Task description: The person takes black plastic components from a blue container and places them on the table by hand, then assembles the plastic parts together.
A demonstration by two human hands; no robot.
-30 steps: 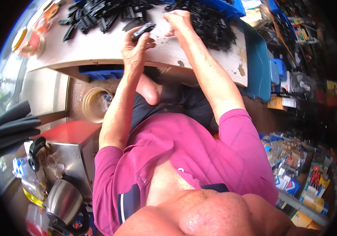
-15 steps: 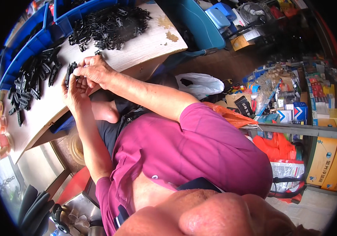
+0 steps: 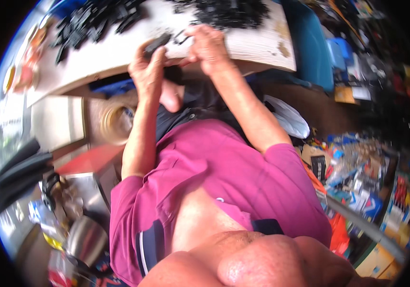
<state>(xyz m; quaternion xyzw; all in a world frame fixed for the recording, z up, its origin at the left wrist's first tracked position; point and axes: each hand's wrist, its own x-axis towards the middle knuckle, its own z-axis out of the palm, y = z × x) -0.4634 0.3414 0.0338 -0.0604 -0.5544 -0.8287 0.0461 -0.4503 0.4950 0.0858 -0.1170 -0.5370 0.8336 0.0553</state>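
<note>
while the left hand [image 3: 146,68] grasps a dark elongated part [image 3: 157,43] above the surface [image 3: 95,56], the right hand [image 3: 210,51] is near it, fingertips close to a small black piece [image 3: 180,38]; blur hides whether that piece is pinched or loose. a heap of black parts [image 3: 92,23] lies to the left, a pile of small pieces [image 3: 236,13] beyond the right hand. possible faults: a slack pinch could drop the small piece; brushing the pile could scatter it.
</note>
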